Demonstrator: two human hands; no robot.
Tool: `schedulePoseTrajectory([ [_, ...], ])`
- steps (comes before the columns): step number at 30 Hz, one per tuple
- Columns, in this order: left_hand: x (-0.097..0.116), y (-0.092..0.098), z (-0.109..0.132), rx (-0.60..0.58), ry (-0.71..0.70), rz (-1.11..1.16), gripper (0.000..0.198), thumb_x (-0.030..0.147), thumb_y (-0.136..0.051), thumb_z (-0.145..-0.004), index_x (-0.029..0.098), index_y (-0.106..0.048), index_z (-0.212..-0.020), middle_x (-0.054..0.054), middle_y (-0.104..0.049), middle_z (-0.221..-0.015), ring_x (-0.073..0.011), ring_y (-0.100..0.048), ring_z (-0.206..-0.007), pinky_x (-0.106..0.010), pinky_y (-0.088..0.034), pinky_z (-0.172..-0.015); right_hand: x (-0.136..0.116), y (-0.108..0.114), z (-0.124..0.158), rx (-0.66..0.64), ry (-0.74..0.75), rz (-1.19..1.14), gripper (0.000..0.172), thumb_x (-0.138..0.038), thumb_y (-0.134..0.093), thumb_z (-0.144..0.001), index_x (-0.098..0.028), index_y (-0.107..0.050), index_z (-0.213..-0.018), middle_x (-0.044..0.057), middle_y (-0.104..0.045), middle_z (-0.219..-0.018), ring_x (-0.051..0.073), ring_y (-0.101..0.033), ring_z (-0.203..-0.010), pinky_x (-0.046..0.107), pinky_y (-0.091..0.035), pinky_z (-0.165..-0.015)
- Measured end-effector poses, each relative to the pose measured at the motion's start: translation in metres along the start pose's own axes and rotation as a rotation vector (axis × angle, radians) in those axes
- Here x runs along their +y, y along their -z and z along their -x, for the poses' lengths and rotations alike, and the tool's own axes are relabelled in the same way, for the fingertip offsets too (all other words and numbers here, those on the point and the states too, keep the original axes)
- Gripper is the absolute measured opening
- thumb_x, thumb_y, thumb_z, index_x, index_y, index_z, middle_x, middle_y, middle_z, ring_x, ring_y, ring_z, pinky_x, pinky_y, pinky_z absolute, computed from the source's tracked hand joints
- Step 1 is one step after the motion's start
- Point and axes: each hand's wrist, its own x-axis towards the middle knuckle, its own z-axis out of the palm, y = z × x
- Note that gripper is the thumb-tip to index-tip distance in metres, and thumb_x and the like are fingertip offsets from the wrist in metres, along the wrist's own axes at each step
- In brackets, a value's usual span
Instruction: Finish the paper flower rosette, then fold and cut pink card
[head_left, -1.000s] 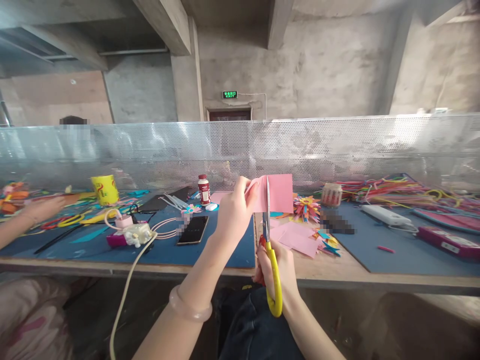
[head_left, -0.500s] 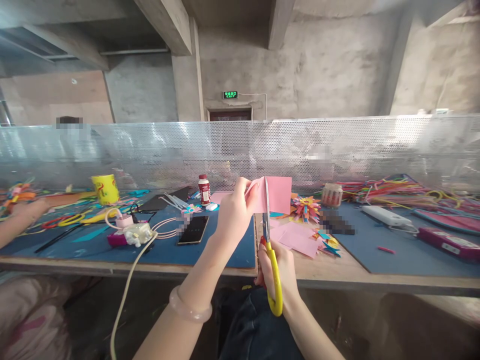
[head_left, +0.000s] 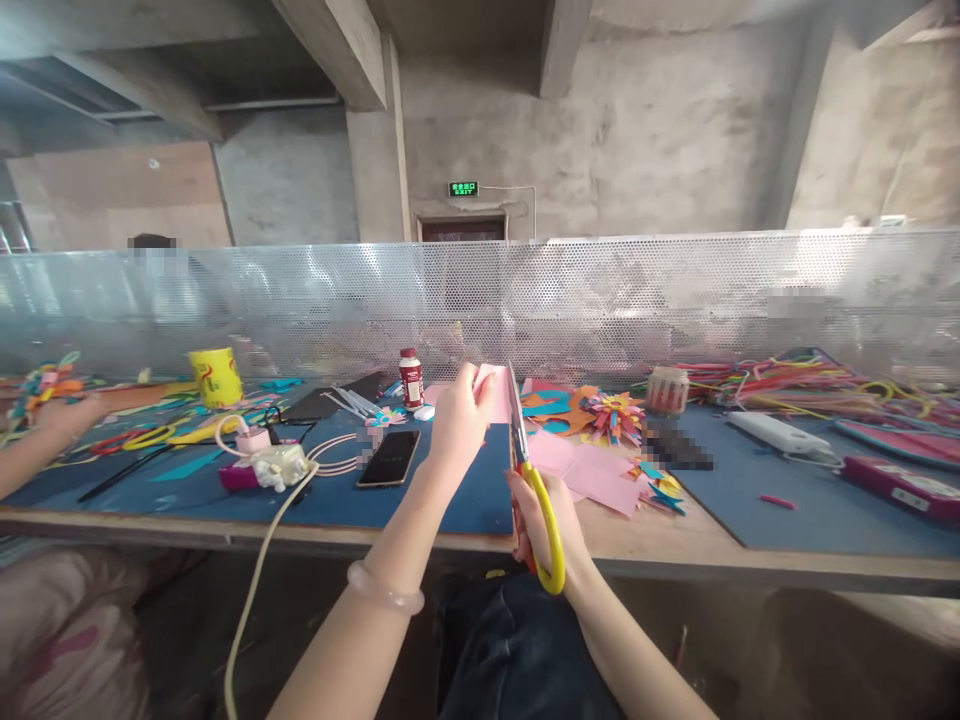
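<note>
My left hand pinches a small piece of pink paper above the table, thumb and fingers closed on its left side. My right hand is wrapped round the yellow handles of a pair of scissors. The scissors' blades point up and away, close along the right edge of the held paper; whether they touch it I cannot tell. Below and to the right, several pink paper sheets lie on the wooden tabletop. A multicoloured paper flower lies just behind them.
A phone, a power adapter with cables and a red-capped bottle stand to the left. At far left is another person's hand near a yellow can. A jar and a white power strip are on the right.
The right part of the pink paper has gone from beyond the blades, leaving a smaller piece in my left hand. Both hands have shifted slightly, and the scissors now tilt left.
</note>
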Motion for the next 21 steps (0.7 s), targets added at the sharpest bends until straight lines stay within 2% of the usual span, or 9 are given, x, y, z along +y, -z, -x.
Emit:
schedulePoseTrajectory([
  [5, -0.024, -0.006, 0.001, 0.025, 0.093, -0.150, 0.019, 0.036, -0.040, -0.088, 0.020, -0.046, -0.080, 0.003, -0.047, -0.049, -0.0127, -0.049, -0.036, -0.019, -0.030, -0.036, 0.009, 0.006, -0.010, -0.126, -0.058, -0.060, 0.035, -0.045, -0.045, -0.081, -0.021, -0.039, -0.057, -0.010, -0.034, -0.028, 0.010, -0.036, -0.019, 0.019, -0.033, -0.025],
  [8, -0.045, -0.010, 0.002, -0.048, 0.182, -0.213, 0.017, 0.034, -0.039, -0.087, 0.020, -0.047, -0.081, 0.001, -0.052, -0.053, -0.0129, -0.049, -0.034, -0.021, -0.031, -0.037, 0.009, 0.011, -0.019, -0.242, -0.152, -0.158, 0.033, -0.042, -0.048, -0.079, -0.020, -0.041, -0.056, -0.009, -0.034, -0.026, 0.010, -0.033, -0.019, 0.017, -0.027, -0.022],
  [11, -0.068, -0.015, 0.008, -0.156, 0.291, -0.182, 0.016, 0.034, -0.040, -0.086, 0.020, -0.046, -0.081, 0.002, -0.051, -0.051, -0.0132, -0.048, -0.030, -0.022, -0.033, -0.037, 0.006, 0.017, -0.030, -0.352, -0.291, -0.230, 0.033, -0.044, -0.047, -0.077, -0.019, -0.044, -0.057, -0.009, -0.036, -0.030, 0.009, -0.032, -0.019, 0.017, -0.022, -0.020],
  [14, -0.089, -0.016, 0.015, -0.146, 0.372, -0.110, 0.018, 0.036, -0.041, -0.085, 0.020, -0.047, -0.080, 0.003, -0.050, -0.047, -0.0147, -0.051, -0.033, -0.022, -0.036, -0.039, 0.002, 0.020, -0.046, -0.364, -0.311, -0.170, 0.035, -0.046, -0.044, -0.079, -0.018, -0.047, -0.057, -0.008, -0.037, -0.034, 0.007, -0.032, -0.021, 0.017, -0.025, -0.021],
  [16, -0.099, -0.014, 0.019, -0.055, 0.388, -0.083, 0.020, 0.037, -0.041, -0.085, 0.020, -0.047, -0.079, 0.003, -0.050, -0.047, -0.0150, -0.053, -0.035, -0.023, -0.038, -0.041, -0.001, 0.019, -0.062, -0.289, -0.247, 0.004, 0.038, -0.047, -0.043, -0.079, -0.018, -0.048, -0.056, -0.008, -0.038, -0.035, 0.007, -0.034, -0.022, 0.018, -0.028, -0.024],
  [19, -0.107, -0.009, 0.022, 0.210, 0.380, -0.081, 0.023, 0.039, -0.035, -0.088, 0.020, -0.046, -0.082, 0.002, -0.052, -0.053, -0.0144, -0.055, -0.042, -0.022, -0.040, -0.046, -0.006, 0.011, -0.091, -0.157, -0.095, 0.409, 0.036, -0.045, -0.052, -0.076, -0.018, -0.048, -0.051, -0.003, -0.044, -0.037, 0.011, -0.045, -0.028, 0.020, -0.032, -0.030],
  [21, -0.107, -0.007, 0.022, 0.351, 0.387, -0.060, 0.026, 0.040, -0.031, -0.090, 0.019, -0.045, -0.085, 0.001, -0.053, -0.054, -0.0141, -0.055, -0.044, -0.022, -0.040, -0.048, -0.006, 0.001, -0.111, -0.106, -0.044, 0.551, 0.032, -0.038, -0.064, -0.067, -0.018, -0.048, -0.047, 0.000, -0.046, -0.035, 0.015, -0.052, -0.034, 0.021, -0.033, -0.033],
])
